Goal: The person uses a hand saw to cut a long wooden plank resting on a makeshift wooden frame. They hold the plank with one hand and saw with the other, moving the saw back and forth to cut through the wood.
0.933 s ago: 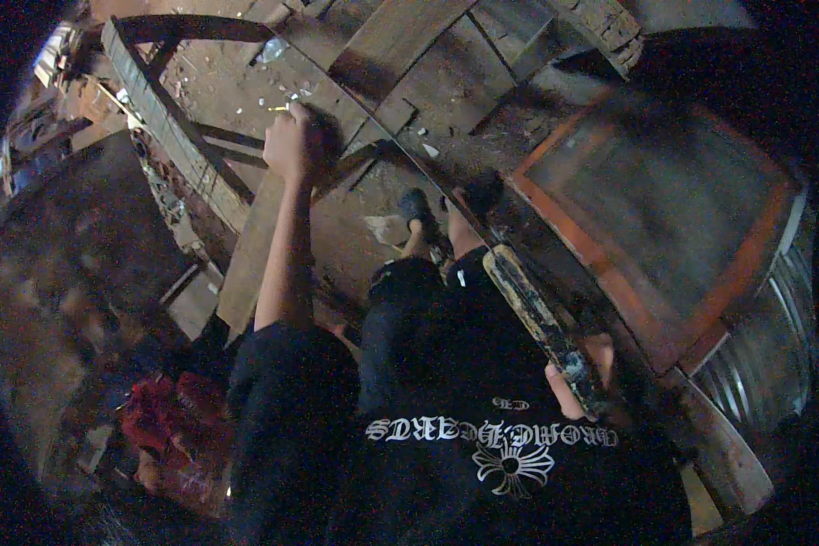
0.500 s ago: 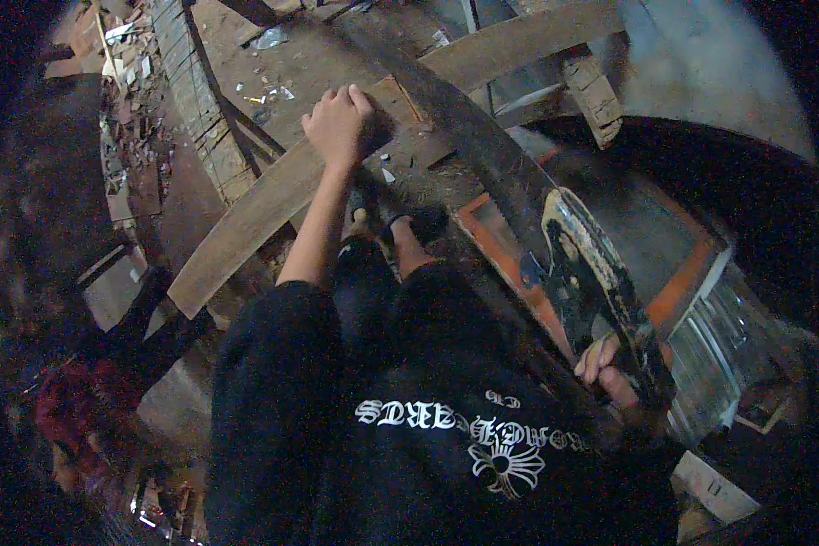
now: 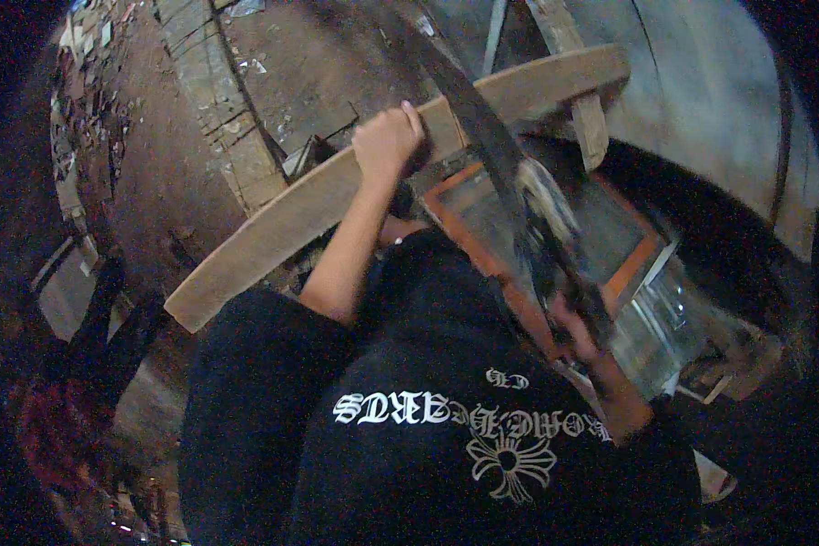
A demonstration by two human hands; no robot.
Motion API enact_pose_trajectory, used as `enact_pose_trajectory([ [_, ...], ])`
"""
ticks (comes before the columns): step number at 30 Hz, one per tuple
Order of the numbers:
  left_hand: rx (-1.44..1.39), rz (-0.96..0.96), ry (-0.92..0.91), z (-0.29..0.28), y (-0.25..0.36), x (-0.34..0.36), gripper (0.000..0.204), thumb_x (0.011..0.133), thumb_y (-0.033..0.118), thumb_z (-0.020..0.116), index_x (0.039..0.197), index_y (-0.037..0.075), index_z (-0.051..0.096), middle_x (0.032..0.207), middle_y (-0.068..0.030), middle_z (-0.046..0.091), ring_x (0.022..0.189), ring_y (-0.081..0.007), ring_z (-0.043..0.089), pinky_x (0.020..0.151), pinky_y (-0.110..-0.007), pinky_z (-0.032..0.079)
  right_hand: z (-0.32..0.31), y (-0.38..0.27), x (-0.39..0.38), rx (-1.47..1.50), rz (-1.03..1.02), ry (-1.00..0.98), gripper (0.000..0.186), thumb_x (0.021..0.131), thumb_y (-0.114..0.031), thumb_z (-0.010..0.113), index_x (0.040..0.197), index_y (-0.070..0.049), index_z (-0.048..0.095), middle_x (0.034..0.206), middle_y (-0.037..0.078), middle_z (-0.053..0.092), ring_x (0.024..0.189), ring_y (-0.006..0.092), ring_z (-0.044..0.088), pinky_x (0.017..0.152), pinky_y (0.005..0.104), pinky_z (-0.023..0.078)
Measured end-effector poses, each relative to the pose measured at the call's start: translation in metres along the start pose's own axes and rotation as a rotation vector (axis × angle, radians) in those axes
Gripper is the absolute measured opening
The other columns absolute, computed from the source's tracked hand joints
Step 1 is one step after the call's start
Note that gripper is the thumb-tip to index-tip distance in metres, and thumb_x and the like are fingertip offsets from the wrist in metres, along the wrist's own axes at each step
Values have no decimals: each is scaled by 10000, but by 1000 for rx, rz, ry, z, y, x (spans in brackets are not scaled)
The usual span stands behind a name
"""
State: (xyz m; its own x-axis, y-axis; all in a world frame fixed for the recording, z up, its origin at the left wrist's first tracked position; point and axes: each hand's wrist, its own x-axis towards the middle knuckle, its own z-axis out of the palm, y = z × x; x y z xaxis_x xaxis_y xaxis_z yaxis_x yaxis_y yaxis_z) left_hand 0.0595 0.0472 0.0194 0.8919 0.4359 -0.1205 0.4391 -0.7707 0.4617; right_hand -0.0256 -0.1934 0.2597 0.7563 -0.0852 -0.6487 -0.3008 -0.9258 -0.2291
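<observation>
A long, curved wooden plank (image 3: 273,238) slants across the view in front of me. My left hand (image 3: 389,144) is closed over its middle, with the fingers wrapped over the far edge. To the right, my right hand (image 3: 575,329) grips the handle of a handsaw; motion blurs the fingers somewhat. The handsaw (image 3: 482,136) has a dark, wide blade that crosses the plank just right of my left hand. A thin line shows on the plank close to the blade. Whether the teeth sit in the wood, I cannot tell.
A wooden piece (image 3: 591,132) meets the plank's right part. An orange-edged frame (image 3: 634,271) lies below the saw. A thick, weathered beam (image 3: 214,114) runs along the floor at the upper left, near scattered scraps (image 3: 86,68). Another person (image 3: 59,428) is at the lower left.
The handsaw and my right hand have moved forward and slightly left, away from my body. My left hand remains on the plank. The whole view has shifted, and my feet are now hidden.
</observation>
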Motion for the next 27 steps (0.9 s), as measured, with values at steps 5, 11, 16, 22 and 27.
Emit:
enact_pose_trajectory([
  [5,-59,1,13,5,-3,2,430,806,259,382,469,68,570,471,-122,551,401,-249,552,450,-343,461,16,-54,86,942,11,-283,125,703,-159,470,746,-51,425,640,29,425,582,125,405,564,235,341],
  [11,4,-44,86,1,-6,8,406,784,228,403,441,80,562,447,-114,542,358,-231,536,387,-338,444,-3,-62,52,506,-197,-334,102,720,-155,458,732,-61,420,627,25,412,556,122,381,523,244,329],
  [16,51,-32,178,1,-4,5,402,773,222,416,422,83,554,426,-122,527,340,-227,525,378,-336,438,-24,-24,3,312,-211,-247,95,734,-144,470,723,-55,438,608,24,424,531,114,390,498,243,331],
  [22,13,-62,83,0,-8,5,410,782,239,396,456,62,570,462,-127,547,379,-248,544,411,-351,447,-32,-36,15,117,-309,-161,95,752,-130,484,711,-48,460,585,22,439,502,106,401,468,242,333],
  [27,-85,-31,-2,2,4,1,402,783,241,384,485,67,589,490,-124,561,413,-261,558,469,-372,460,36,-103,158,479,-377,-154,102,767,-119,496,701,-43,478,567,21,451,477,98,410,443,241,335],
])
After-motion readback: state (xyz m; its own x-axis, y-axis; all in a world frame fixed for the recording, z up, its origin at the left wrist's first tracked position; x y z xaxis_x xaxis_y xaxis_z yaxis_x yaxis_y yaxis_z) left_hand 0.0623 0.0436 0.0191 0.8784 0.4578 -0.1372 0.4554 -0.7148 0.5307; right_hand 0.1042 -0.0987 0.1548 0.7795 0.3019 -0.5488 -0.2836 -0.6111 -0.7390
